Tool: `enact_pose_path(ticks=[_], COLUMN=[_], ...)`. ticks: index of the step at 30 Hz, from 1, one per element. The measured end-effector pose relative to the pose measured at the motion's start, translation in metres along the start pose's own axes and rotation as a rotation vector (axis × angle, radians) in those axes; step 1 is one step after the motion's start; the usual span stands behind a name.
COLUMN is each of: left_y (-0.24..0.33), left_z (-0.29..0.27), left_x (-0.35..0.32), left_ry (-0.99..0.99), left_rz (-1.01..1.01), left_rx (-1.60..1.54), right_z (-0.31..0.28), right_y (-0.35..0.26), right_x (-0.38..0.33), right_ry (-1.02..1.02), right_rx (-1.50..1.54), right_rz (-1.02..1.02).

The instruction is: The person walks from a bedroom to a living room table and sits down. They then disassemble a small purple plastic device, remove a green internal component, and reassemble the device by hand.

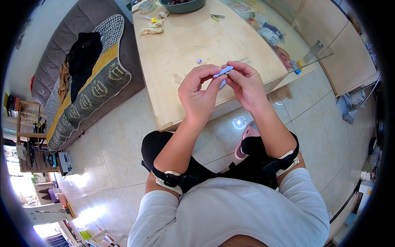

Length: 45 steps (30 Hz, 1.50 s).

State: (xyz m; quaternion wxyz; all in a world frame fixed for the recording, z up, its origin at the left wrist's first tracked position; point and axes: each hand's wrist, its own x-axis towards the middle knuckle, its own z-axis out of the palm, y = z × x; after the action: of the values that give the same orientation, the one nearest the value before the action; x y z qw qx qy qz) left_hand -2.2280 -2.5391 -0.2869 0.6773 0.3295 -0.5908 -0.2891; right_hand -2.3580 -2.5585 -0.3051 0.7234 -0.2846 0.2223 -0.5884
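Note:
Above the near right part of the pale wooden table (173, 96), both hands meet around a small, slim lavender plastic piece (223, 71). My left hand (200, 88) pinches its left end between thumb and fingers. From the other side, my right hand (246, 84) grips it, thumb bent over the top. Fingers cover much of the piece, so its exact kind is unclear. A tiny lavender cap-like part (199, 61) lies on the tabletop beyond my left hand. Just past my right fingers, thin narrow strips (243, 59) rest on the wood.
Farther back stand a green bowl (183, 6) of dark red round fruit, crumpled wrappers (152, 28) and a small yellow-green and grey item (215, 17). A glass panel (302, 37) edges the table's right side. Left is a grey sofa (53, 45) with a patterned cover.

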Motion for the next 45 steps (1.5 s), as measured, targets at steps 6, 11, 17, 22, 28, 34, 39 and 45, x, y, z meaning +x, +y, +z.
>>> enact_pose_path(ticks=[6, 11, 17, 22, 28, 34, 39, 45], left_y=[0.0, 0.0, -0.001, 0.004, 0.009, -0.003, -0.015, -0.014], left_z=[-0.002, -0.002, -0.002, -0.001, 0.0, -0.003, -0.008, -0.01], left_x=[0.0, 0.0, 0.0, 0.002, 0.004, 0.003, -0.001, -0.007], left_ry=[-0.012, -0.02, -0.008, 0.019, 0.078, 0.142, 0.174, 0.104], left_rz=[0.014, -0.007, 0.011, -0.153, -0.401, -0.66, -0.862, -0.932], left_rx=[0.012, -0.002, 0.013, 0.046, -0.029, -0.24, -0.554, -0.649], right_z=[0.0, 0.0, 0.002, 0.01, 0.013, 0.013, 0.013, 0.013], right_y=[0.0, 0.001, -0.002, -0.005, -0.006, -0.01, -0.007, -0.016], right_x=[0.0, -0.001, -0.001, -0.003, -0.003, -0.004, -0.004, -0.006], right_ry=[-0.003, -0.002, -0.007, 0.022, -0.023, -0.103, -0.105, -0.067], right_rx=[0.003, -0.008, -0.036, -0.405, -1.153, -1.28, -1.249, -1.148], right_rz=[0.004, 0.006, 0.015, -0.173, -0.854, -0.86, -0.704, -0.455])
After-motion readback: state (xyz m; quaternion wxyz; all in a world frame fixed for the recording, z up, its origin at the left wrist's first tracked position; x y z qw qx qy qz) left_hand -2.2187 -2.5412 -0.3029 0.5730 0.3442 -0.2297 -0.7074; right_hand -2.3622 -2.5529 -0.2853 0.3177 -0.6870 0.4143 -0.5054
